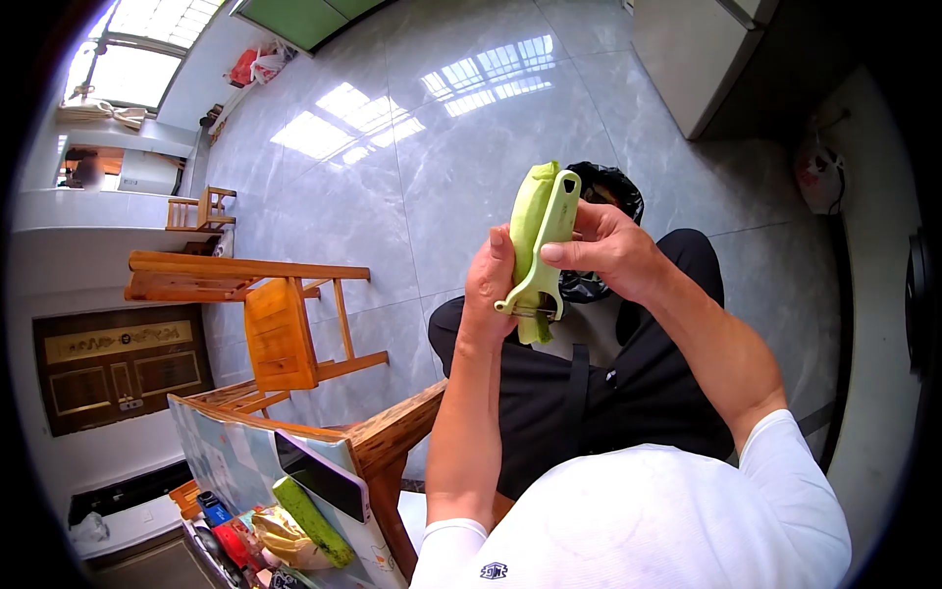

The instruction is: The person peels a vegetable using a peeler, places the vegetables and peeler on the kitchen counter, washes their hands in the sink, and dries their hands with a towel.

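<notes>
In my left hand (pixel 489 280) is a long pale green gourd (pixel 531 211), held nearly upright, its skin looking mostly peeled. The fingers wrap behind it and the thumb points up along its side. My right hand (pixel 616 247) grips a light green Y-shaped peeler (pixel 555 226) by the handle, thumb on the front. The peeler's blade end lies across the lower part of the gourd, close to my left wrist. Just beyond my hands, a black bag-lined bin (pixel 610 187) stands on the floor, partly hidden by the right hand and the peeler.
To my left stands a table (pixel 221 437) bearing a phone (pixel 322 475), another green gourd (pixel 312 520), a yellowish bag (pixel 283 538) and other items. Beyond it is a wooden chair (pixel 280 334). A pale cabinet (pixel 687 59) rises at the far right on the tiled floor.
</notes>
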### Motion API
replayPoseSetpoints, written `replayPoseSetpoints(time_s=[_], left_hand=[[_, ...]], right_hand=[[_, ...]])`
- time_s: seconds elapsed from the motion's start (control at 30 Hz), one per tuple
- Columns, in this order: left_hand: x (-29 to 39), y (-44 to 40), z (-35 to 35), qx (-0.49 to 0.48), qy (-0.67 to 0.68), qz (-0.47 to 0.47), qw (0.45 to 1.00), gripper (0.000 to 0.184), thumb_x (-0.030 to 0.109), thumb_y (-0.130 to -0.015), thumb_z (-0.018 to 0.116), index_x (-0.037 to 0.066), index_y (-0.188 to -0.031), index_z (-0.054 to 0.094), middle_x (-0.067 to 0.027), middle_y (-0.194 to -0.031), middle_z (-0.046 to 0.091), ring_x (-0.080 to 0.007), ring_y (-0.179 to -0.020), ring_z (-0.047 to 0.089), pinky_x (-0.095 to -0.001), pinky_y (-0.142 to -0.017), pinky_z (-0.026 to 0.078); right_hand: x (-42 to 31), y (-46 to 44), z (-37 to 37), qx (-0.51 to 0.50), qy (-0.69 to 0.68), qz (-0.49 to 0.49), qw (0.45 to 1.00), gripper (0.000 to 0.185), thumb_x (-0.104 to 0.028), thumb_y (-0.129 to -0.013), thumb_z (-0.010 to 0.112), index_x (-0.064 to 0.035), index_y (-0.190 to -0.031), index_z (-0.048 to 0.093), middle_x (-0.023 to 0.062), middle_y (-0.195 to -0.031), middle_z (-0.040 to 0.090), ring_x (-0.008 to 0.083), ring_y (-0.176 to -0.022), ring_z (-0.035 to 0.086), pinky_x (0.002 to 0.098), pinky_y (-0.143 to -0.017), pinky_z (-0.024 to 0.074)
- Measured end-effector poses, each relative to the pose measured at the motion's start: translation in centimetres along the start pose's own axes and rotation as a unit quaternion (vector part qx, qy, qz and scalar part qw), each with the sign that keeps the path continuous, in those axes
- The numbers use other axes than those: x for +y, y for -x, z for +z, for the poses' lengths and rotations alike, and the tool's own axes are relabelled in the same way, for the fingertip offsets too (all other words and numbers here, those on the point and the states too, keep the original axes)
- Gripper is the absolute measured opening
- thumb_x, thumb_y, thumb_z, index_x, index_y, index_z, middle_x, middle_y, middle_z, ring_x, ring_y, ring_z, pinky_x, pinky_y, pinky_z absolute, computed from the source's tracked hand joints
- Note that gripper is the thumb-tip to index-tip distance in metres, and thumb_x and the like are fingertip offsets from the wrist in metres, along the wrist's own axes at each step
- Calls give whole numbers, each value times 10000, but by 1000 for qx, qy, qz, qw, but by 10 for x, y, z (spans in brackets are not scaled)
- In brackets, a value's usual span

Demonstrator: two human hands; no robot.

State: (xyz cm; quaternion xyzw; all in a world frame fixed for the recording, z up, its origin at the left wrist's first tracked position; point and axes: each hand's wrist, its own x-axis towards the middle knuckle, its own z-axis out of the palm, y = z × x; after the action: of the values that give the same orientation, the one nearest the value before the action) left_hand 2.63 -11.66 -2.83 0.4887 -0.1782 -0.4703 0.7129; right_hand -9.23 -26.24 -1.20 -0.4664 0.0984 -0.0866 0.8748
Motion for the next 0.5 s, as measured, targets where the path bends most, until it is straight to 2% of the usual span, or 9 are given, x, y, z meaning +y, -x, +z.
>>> replayPoseSetpoints(time_s=[0.03,0.1,0.3,0.5], left_hand=[[5,0,-2,0,1,1,1000,701,645,-1008,429,-9,-1220,568,-98,-959,673,-130,-731,665,-268,-575,570],[13,-1,-7,-51,-20,-32,998,617,567,-1031,495,-2,-1257,580,-32,-1010,646,-71,-819,593,-232,-678,501],[31,-5,-17,-52,-104,-79,990,589,554,-1023,532,-1,-1208,604,-8,-966,626,-49,-792,573,-223,-606,473],[32,-11,-7,-51,-94,-54,993,549,512,-1039,536,0,-1226,598,-8,-973,629,-52,-790,572,-223,-637,483]], right_hand=[[-1,0,2,0,1,0,1000,365,-120,-921,731,-14,-1260,644,59,-1113,703,119,-1047,664,285,-953,521],[-3,0,5,-3,-20,2,1000,361,-114,-922,731,-12,-1257,645,50,-1114,701,106,-1036,660,271,-939,520],[-7,0,8,-7,-17,8,1000,356,-118,-923,731,-6,-1250,646,39,-1106,695,98,-1008,655,269,-918,523],[-14,-3,11,-3,3,17,1000,378,-132,-919,742,-10,-1260,633,30,-1084,690,99,-1009,653,267,-922,519]])
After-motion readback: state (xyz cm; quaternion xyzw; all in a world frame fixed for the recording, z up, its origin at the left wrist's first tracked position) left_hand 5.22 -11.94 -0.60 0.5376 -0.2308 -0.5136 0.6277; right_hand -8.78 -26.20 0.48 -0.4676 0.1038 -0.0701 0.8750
